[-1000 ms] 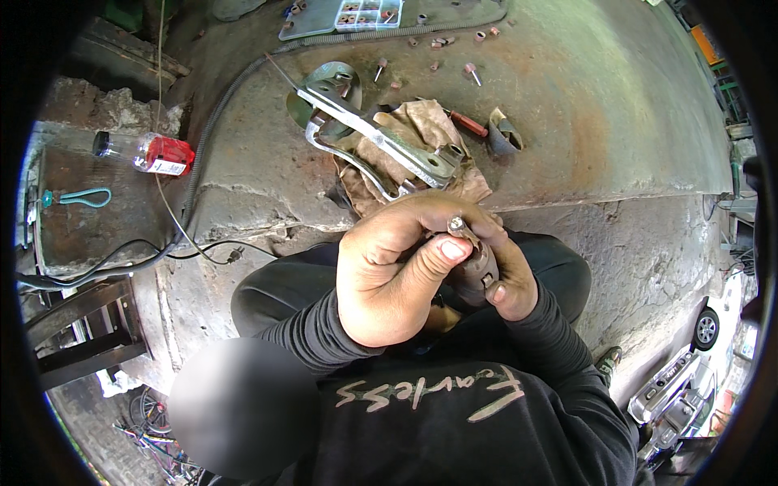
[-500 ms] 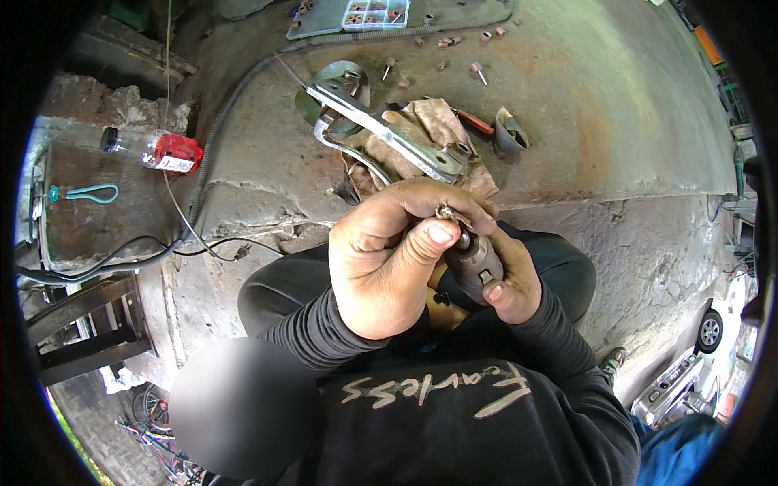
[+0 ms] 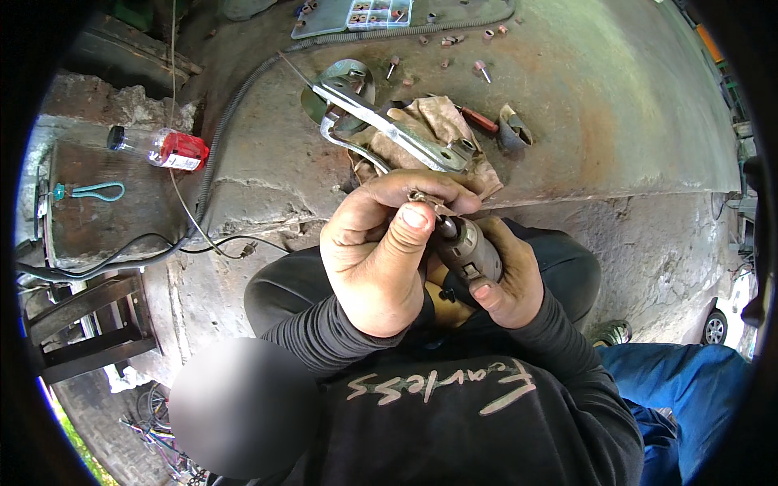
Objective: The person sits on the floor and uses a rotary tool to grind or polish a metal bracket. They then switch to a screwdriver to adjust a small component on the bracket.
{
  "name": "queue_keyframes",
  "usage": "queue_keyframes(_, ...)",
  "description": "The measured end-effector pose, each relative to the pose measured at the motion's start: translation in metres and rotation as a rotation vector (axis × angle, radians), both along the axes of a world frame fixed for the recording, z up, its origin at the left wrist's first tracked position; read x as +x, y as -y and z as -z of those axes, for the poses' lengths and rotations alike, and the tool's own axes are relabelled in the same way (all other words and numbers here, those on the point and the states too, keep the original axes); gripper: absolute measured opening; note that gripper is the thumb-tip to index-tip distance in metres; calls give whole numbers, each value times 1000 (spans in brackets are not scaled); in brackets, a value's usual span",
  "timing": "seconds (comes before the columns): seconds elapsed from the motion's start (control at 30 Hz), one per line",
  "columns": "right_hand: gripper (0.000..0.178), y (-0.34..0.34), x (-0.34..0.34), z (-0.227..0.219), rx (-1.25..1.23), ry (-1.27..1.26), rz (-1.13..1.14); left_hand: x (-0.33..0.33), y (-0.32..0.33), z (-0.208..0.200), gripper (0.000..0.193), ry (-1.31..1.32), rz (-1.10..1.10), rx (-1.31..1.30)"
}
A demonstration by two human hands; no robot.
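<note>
My right hand (image 3: 516, 279) is wrapped round the grey body of a rotary tool (image 3: 472, 255), held above my lap with its nose tilted up and left. Close in front of that nose, my left hand (image 3: 369, 263) pinches a small, frayed, brownish piece (image 3: 427, 199) between thumb and fingers. Whether the piece is fixed to the tool's tip cannot be made out. Beyond my hands, a bare-metal lever-like part (image 3: 397, 134) rests on a crumpled tan cloth (image 3: 442, 117), beside a round metal plate (image 3: 310, 107).
A red-handled tool (image 3: 478, 120) and a curled abrasive strip (image 3: 513, 130) lie right of the cloth. Farther off are loose sanding bits (image 3: 483, 71) and a compartment case (image 3: 379, 14). A bottle with red contents (image 3: 182, 151) lies left, near a cable (image 3: 212, 174). Someone in blue trousers (image 3: 693, 389) is at lower right.
My left hand has shifted slightly left, with the pinched piece, baring more of the tool's metal nose. The blue-trousered leg has come farther into view at lower right.
</note>
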State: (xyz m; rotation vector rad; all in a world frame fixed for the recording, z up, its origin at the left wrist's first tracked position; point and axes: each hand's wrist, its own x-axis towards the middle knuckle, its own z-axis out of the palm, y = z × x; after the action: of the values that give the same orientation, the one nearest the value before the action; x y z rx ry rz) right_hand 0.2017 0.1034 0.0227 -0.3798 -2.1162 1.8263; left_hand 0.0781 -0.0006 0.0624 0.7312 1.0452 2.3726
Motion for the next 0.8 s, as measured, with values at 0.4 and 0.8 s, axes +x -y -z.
queue_keyframes(0.4,68,18,7,-14,-397,-79,-126,-3,12,-15,21,131,205,67)
queue_keyframes(0.8,63,62,51,-32,-259,-112,35,36,42,-21,39,17,261,-141)
